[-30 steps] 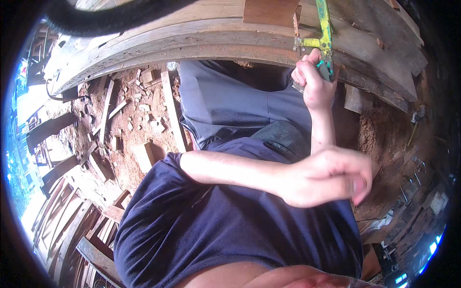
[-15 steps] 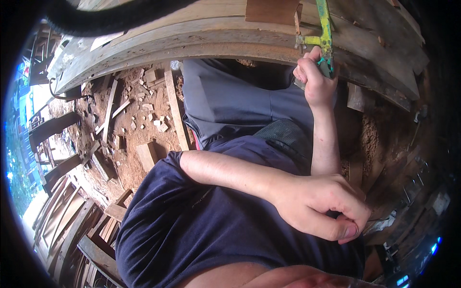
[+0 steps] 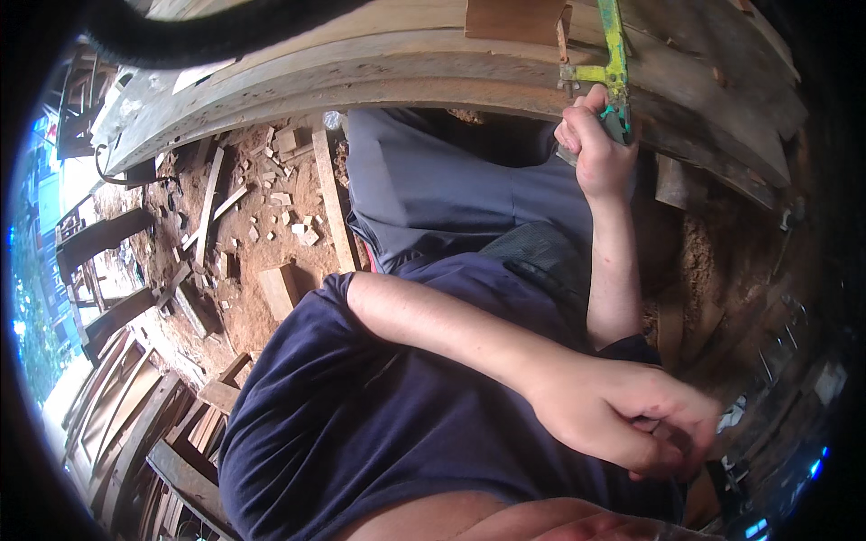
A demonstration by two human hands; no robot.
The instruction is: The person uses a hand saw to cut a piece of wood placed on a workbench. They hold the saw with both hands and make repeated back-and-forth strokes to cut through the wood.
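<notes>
My right hand [image 3: 603, 149] is wrapped round the grip of a frame saw with a yellow-green metal frame [image 3: 615, 54], at the workbench edge. A narrow rusty blade [image 3: 563, 36] runs along the frame's left side, fixed at a small clamp. Beside the blade lies a reddish-brown wooden board [image 3: 512, 20]. My left arm crosses my body, and my left hand [image 3: 622, 417] hangs at the lower right, apart from the saw. Its fingers are curled in and slightly blurred; what they hold, if anything, is hidden.
The workbench [image 3: 361, 77] of long planks crosses the top. Small wood offcuts [image 3: 308, 236], a long wooden strip [image 3: 336, 203] and a wooden block [image 3: 278, 290] lie on the dirt floor at left. Stacked boards [image 3: 117, 433] stand lower left. A dark curved band [image 3: 207, 41] covers the upper left.
My left hand has moved a little to the right and downward, its fingers still curled. My right hand and the saw are nearly where they were, with a slight shift of the whole view.
</notes>
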